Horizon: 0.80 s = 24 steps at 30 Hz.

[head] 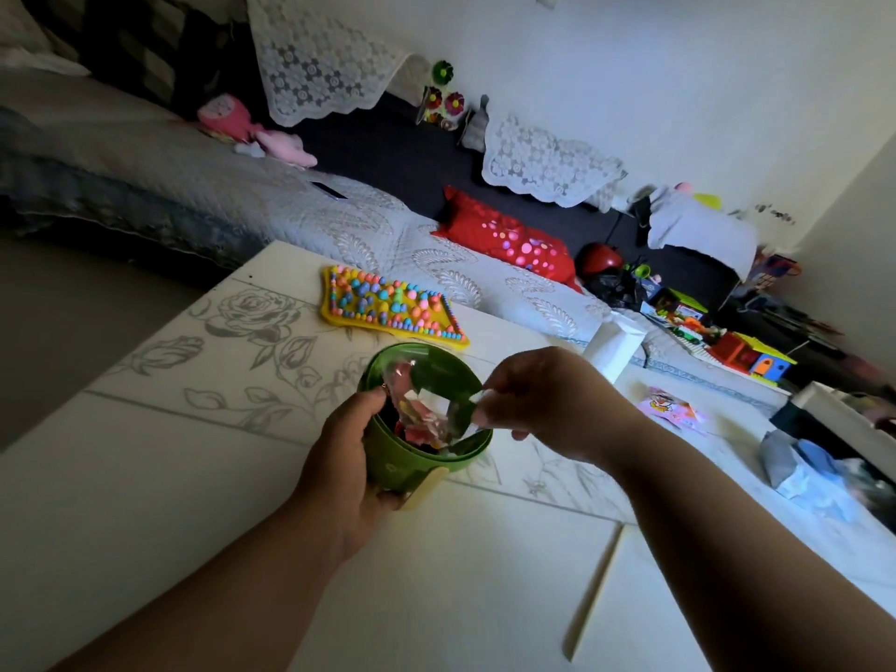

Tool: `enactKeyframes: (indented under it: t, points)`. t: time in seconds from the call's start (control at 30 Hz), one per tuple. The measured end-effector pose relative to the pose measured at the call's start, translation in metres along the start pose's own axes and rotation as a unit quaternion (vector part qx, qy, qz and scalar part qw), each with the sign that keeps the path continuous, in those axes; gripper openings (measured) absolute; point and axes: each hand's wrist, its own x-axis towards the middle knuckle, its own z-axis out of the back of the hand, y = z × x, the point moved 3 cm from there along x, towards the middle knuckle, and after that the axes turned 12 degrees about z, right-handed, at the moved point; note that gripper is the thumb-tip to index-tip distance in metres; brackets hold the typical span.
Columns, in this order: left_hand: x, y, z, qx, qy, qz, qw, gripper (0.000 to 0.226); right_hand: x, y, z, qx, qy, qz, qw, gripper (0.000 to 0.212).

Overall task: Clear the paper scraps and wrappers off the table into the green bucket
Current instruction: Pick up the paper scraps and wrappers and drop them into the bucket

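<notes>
The green bucket (412, 465) stands on the white table (194, 477), near its middle. My left hand (346, 458) grips the bucket's left wall, thumb over the rim. Clear and red wrappers (419, 419) fill the bucket's mouth. My right hand (538, 395) hovers at the bucket's right rim, its fingers pinched on a small white paper scrap (477, 397). A pink printed wrapper (671, 407) lies on the table to the right.
A yellow mat with coloured bumps (388, 303) lies behind the bucket. A white paper roll (613, 349) stands at the table's far edge. Crumpled grey and blue material (800, 465) sits at the right. A bed and toys lie beyond the table.
</notes>
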Motion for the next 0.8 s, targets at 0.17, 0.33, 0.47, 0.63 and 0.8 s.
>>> enactKeyframes:
  t: [0.17, 0.33, 0.47, 0.63, 0.8]
  points:
    - [-0.002, 0.000, 0.000, 0.019, 0.002, -0.011, 1.000, 0.026, 0.025, 0.018, -0.025, -0.172, 0.025, 0.028, 0.984, 0.014]
    - [-0.005, -0.004, 0.001, 0.012, 0.002, -0.013, 1.000, 0.036, 0.032, 0.019, -0.029, -0.164, 0.035, -0.004, 0.986, 0.033]
    - [-0.005, -0.009, 0.006, -0.009, -0.007, -0.020, 1.000, 0.038, 0.025, 0.025, -0.016, -0.119, 0.036, 0.015, 0.992, 0.034]
    - [-0.004, -0.009, 0.007, -0.030, -0.010, -0.024, 0.999, 0.040, 0.020, 0.013, -0.002, -0.008, -0.005, 0.007, 1.000, 0.022]
    - [-0.003, -0.007, 0.004, -0.031, -0.015, -0.036, 0.999, 0.036, 0.018, -0.039, 0.011, 0.041, -0.138, -0.038, 0.989, 0.016]
